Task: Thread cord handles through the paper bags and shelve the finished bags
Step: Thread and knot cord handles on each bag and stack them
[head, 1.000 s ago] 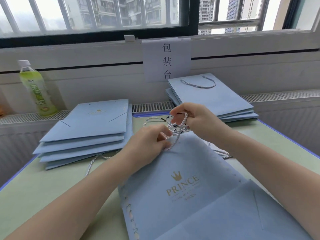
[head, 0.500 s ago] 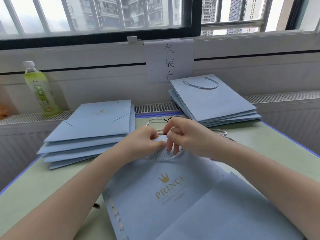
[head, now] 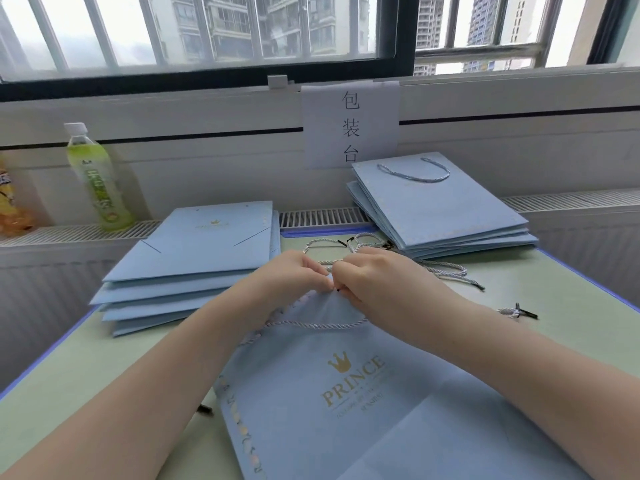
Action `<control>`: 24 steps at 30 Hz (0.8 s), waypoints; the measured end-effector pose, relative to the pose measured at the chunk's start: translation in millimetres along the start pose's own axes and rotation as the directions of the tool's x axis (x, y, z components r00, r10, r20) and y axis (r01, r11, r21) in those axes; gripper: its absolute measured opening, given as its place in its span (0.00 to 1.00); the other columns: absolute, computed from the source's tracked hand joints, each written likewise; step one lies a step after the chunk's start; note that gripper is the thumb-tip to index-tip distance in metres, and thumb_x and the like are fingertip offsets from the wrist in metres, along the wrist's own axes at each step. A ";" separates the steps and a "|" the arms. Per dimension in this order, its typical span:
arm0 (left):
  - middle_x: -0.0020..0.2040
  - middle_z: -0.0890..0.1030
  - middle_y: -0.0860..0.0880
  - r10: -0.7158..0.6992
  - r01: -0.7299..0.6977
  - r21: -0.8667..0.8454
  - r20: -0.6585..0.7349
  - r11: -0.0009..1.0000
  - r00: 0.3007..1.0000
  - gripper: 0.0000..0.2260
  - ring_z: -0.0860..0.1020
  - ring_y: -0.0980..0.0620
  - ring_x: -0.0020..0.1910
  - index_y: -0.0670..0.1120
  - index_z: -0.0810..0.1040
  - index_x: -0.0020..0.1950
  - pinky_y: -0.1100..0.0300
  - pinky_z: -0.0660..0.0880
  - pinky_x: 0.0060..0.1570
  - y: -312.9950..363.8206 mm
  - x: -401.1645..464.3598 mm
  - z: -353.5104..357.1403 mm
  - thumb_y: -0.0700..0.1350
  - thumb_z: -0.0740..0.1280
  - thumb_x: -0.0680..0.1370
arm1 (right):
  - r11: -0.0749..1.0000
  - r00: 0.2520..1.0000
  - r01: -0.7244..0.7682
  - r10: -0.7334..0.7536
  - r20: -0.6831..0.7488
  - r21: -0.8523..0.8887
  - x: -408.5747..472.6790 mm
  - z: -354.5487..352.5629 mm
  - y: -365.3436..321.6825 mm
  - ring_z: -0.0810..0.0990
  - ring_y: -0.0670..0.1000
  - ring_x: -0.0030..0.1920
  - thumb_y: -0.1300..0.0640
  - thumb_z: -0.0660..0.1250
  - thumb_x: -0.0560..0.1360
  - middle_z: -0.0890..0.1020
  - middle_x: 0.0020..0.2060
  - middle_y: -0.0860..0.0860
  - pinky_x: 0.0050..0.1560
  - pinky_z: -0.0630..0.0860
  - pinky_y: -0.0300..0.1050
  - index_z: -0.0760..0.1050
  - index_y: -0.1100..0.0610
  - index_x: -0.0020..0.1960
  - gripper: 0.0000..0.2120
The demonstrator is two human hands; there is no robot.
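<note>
Both hands are at the top edge of the bag (head: pixel 346 403), which lies flat on the green surface (head: pixel 571 327) right in front of the person, its gold crown and PRINCE print facing up. The left hand (head: pixel 294 282) has its fingers curled in, pinching at the bag's rim. The right hand (head: pixel 377 285) meets it fingertip to fingertip, also curled tight, pinching the cord (head: pixel 311 325) where it reaches the rim. A black tip shows just at the right fingertips. The cord's loop sags across the bag's face, just below both hands.

Beyond the hands, loose cords (head: pixel 360 242) lie in a tangle on the surface, and one more cord end (head: pixel 516 311) sits apart to the right of the right forearm. Another black-tipped end (head: pixel 205 409) peeks out at the bag's left edge.

Far left, a stack (head: pixel 194 268) of flat bags without handles. Far right, the finished stack (head: pixel 440 209), its top bag showing a cord handle, rests partly on the radiator ledge (head: pixel 571 199).

A green bottle (head: pixel 95 178) stands on the ledge at left, with an orange packet (head: pixel 10 202) at the frame edge beside it. A paper sign (head: pixel 349 126) hangs on the wall under the window.
</note>
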State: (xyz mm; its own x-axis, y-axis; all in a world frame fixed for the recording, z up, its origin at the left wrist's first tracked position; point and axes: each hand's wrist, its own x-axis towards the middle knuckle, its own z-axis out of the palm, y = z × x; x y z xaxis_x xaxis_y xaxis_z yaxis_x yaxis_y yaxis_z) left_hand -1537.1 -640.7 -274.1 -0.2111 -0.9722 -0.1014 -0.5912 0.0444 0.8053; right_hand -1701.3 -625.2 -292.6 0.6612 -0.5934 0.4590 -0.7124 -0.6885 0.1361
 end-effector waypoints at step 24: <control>0.42 0.83 0.42 0.026 0.200 -0.433 0.461 0.879 0.887 0.12 0.81 0.50 0.33 0.40 0.83 0.50 0.61 0.79 0.33 -13.2 -3.0 -28.8 0.31 0.60 0.77 | 0.817 0.954 -0.132 0.259 -0.152 0.561 1.8 -3.7 -6.1 0.75 0.43 0.44 0.64 0.68 0.74 0.78 0.42 0.44 0.47 0.72 0.37 0.80 0.57 0.48 0.06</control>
State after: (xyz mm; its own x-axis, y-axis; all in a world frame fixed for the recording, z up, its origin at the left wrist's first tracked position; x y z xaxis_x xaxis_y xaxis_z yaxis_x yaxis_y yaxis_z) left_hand -1506.2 -645.0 -267.6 -0.5615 -0.7549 -0.3388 -0.2253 -0.2545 0.9405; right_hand -1696.6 -620.5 -289.4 0.4102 -0.6809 0.6067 -0.5376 -0.7179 -0.4422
